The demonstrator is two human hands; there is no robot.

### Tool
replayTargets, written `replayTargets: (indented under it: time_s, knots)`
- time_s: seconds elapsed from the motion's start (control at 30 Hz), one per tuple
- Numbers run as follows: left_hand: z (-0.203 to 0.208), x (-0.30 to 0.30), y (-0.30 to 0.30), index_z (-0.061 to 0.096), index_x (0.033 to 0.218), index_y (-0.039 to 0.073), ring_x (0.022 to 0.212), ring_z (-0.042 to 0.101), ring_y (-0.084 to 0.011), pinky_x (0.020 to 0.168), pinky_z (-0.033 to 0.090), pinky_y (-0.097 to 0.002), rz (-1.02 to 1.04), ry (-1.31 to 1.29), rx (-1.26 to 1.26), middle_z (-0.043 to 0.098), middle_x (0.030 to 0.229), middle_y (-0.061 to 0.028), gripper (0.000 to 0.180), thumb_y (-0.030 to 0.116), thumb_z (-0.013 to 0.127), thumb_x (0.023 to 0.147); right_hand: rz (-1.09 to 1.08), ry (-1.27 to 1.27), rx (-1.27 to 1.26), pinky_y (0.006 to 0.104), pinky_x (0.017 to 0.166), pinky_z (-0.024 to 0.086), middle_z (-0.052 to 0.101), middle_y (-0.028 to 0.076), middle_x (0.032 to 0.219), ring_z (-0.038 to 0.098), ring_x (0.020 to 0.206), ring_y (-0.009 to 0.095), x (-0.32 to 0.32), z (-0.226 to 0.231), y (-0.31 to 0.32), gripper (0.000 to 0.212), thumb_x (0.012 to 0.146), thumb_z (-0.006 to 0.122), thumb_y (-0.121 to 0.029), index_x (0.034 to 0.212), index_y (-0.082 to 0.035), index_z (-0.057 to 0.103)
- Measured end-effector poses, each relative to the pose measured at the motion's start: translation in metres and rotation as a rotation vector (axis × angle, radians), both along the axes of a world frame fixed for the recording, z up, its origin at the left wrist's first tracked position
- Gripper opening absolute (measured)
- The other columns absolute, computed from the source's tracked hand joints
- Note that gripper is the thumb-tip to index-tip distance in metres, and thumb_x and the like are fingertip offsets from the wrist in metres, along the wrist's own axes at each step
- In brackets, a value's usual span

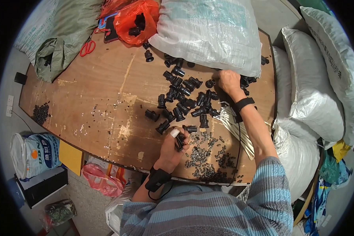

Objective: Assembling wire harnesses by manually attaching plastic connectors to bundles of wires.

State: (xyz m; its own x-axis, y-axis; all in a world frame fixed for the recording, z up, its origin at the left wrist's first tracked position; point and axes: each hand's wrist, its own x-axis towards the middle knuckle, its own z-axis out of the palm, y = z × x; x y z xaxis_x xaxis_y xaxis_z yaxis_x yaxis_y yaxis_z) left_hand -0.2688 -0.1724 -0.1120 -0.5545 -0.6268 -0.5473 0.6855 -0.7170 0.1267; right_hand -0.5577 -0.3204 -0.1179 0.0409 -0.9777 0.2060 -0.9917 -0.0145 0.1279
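Observation:
My left hand (172,146), with a white wrap on one digit, is closed around a black plastic fitting (179,142) near the table's front edge. Farther off, my right hand (229,83) reaches to the lower edge of a big white woven sack (212,35); its fingertips are hidden, so any grip there is unclear. Between the hands lies a loose heap of black plastic fittings (178,112), short tubes with flared ends. Thin white sticks (240,131) lie under my right forearm. Small grey pieces (198,155) and small black pieces (226,159) are scattered beside my left hand.
A red plastic bag (134,23) with black parts and red-handled scissors (88,48) are at the back left of the wooden table (78,94). An open green sack (51,59) stands at its left. Stuffed white sacks (308,86) line the right side. A white bucket (21,157) stands lower left.

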Motion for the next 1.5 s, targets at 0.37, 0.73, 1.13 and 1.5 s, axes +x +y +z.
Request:
replayTargets:
  time_s: [0.37, 0.73, 1.13, 1.5]
  knots:
    - [0.006, -0.005, 0.000, 0.054, 0.089, 0.009, 0.069, 0.048, -0.0136, 0.053, 0.042, -0.0249, -0.019, 0.002, -0.009, 0.051, 0.084, -0.0030, 0.014, 0.016, 0.045, 0.096, 0.157, 0.005, -0.060, 0.0433, 0.054, 0.049, 0.062, 0.014, 0.064, 0.064, 0.063, 0.033, 0.001, -0.001, -0.001, 0.011, 0.076, 0.057, -0.012, 0.084, -0.008, 0.064]
    - [-0.001, 0.000, -0.002, 0.054, 0.089, 0.008, 0.070, 0.052, -0.0136, 0.054, 0.041, -0.0247, 0.000, -0.032, -0.012, 0.056, 0.085, -0.0045, 0.015, 0.017, 0.044, 0.097, 0.234, 0.077, -0.031, 0.0414, 0.063, 0.052, 0.065, 0.015, 0.069, 0.066, 0.070, 0.032, -0.001, -0.010, -0.035, 0.010, 0.074, 0.058, -0.012, 0.070, -0.007, 0.066]
    - [0.003, 0.001, -0.006, 0.056, 0.096, 0.009, 0.077, 0.055, -0.0145, 0.064, 0.046, -0.0274, 0.030, -0.032, -0.053, 0.059, 0.093, -0.0046, 0.017, 0.021, 0.044, 0.096, -0.312, -1.474, 0.345, 0.0177, 0.040, 0.021, 0.049, -0.007, 0.058, 0.035, 0.044, 0.001, 0.010, 0.050, -0.006, 0.005, 0.082, 0.065, -0.013, 0.082, -0.008, 0.065]
    - [0.004, -0.025, -0.011, 0.055, 0.105, 0.009, 0.069, 0.050, -0.0139, 0.057, 0.043, -0.0267, 0.051, 0.174, -0.017, 0.053, 0.082, -0.0024, 0.021, 0.024, 0.044, 0.096, -0.039, -0.942, 0.305, 0.0239, 0.054, 0.046, 0.067, 0.003, 0.072, 0.058, 0.059, 0.008, 0.056, 0.078, 0.067, 0.017, 0.083, 0.061, -0.008, 0.097, -0.003, 0.070]
